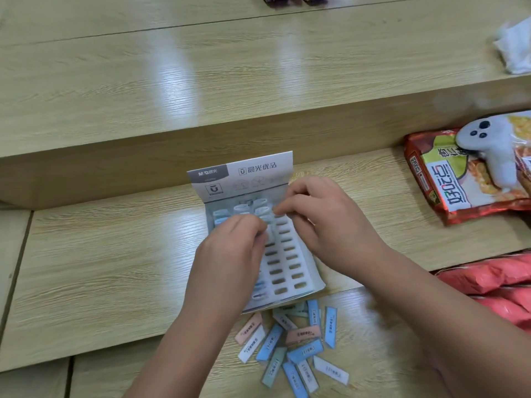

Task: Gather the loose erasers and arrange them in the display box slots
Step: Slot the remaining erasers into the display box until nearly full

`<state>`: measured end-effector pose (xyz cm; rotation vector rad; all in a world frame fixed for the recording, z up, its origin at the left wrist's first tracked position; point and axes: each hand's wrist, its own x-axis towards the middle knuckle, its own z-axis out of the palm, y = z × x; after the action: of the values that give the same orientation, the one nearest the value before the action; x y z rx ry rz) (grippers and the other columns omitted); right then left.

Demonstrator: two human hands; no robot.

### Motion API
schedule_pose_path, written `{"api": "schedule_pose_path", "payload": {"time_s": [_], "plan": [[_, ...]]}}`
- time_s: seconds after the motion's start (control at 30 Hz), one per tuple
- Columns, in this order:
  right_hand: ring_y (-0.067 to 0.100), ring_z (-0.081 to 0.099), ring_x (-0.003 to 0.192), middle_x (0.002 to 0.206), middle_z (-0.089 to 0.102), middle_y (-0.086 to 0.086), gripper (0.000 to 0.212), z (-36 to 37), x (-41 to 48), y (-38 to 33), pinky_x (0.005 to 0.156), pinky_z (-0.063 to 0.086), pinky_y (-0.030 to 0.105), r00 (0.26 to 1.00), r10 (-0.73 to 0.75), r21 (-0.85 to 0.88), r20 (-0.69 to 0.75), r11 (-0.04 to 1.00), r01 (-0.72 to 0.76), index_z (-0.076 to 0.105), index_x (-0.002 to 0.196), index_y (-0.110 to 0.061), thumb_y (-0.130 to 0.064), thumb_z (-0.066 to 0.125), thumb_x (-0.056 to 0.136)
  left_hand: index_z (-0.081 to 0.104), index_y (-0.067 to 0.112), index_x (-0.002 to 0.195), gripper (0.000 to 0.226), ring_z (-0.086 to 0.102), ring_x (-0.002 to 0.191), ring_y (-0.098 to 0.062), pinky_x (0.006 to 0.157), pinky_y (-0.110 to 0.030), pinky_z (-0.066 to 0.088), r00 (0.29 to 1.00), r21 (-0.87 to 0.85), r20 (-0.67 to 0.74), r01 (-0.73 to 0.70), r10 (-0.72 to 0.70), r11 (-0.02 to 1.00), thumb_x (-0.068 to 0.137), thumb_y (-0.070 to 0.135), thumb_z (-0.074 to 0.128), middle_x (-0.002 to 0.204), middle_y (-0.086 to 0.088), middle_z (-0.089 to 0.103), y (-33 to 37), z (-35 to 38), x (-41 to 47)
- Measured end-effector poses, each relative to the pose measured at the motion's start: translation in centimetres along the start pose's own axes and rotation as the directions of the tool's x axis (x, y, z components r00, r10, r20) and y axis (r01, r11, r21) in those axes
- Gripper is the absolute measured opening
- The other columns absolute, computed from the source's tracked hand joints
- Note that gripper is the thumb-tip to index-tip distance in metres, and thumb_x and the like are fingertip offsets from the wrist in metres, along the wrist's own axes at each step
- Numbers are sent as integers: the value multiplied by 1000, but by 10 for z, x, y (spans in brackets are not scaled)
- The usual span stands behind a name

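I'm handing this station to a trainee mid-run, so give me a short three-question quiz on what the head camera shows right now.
1. True or false: the loose erasers lie on the table between the display box and the person.
2. The left hand and the right hand are over which part of the box's slotted insert? A: the end by the upright lid. B: the end nearest the person. C: neither, they are off the box.
3. Fill in: a white ____ lies on the snack bag.
Key: 1 true; 2 A; 3 controller.
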<state>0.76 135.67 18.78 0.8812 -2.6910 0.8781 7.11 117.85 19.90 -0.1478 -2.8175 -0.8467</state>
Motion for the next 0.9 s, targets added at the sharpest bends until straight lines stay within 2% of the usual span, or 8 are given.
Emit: {"api": "schedule_pose_path", "payload": {"time_s": [0.23, 0.37, 0.57, 0.7, 0.9], "plan": [[17, 55, 101, 104, 60, -4, 21, -1, -19, 8, 84, 42, 24, 995, 100, 90, -27, 991, -97, 73, 99, -18, -3, 63, 88, 67, 19, 87, 7, 60, 72, -11, 62, -32, 52, 997, -68, 24, 68, -67, 995, 88, 16, 73, 79, 11, 66, -4, 4, 3], [16, 54, 101, 105, 60, -7, 22, 6, -24, 4, 84, 43, 25, 995, 104, 89, 14, 991, -105, 73, 100, -22, -7, 63, 89, 65, 17, 84, 9, 58, 71, -14, 59, -27, 46, 999, 13, 51, -5, 4, 1000, 86, 15, 73, 76, 9, 65, -4, 4, 5], [16, 51, 103, 106, 60, -8, 20, 15, -25, 1, 85, 40, 21, 989, 144, 77, 32, 986, -146, 72, 100, -22, -10, 64, 88, 62, 14, 81, 16, 56, 70, -23, 53, -38, 47, 990, 140, 68, -135, 126, 981, 82, 7, 76, 74, 4, 61, -15, 6, 6], [15, 50, 104, 106, 59, -9, 20, 18, -26, -1, 85, 39, 19, 988, 153, 75, 29, 985, -155, 73, 99, -22, -9, 65, 87, 66, 11, 79, 22, 60, 76, -23, 54, -35, 47, 978, 198, 43, -207, 202, 958, 71, -1, 83, 83, 1, 66, -17, 12, 1], [13, 48, 104, 105, 58, -11, 18, 19, -26, 0, 85, 38, 17, 986, 164, 65, 43, 984, -166, 73, 98, -24, -13, 64, 86, 75, 13, 89, 20, 61, 86, -25, 54, -37, 50, 975, 219, 77, -222, 210, 950, 73, 9, 86, 95, 0, 68, -21, 13, 1]]}}
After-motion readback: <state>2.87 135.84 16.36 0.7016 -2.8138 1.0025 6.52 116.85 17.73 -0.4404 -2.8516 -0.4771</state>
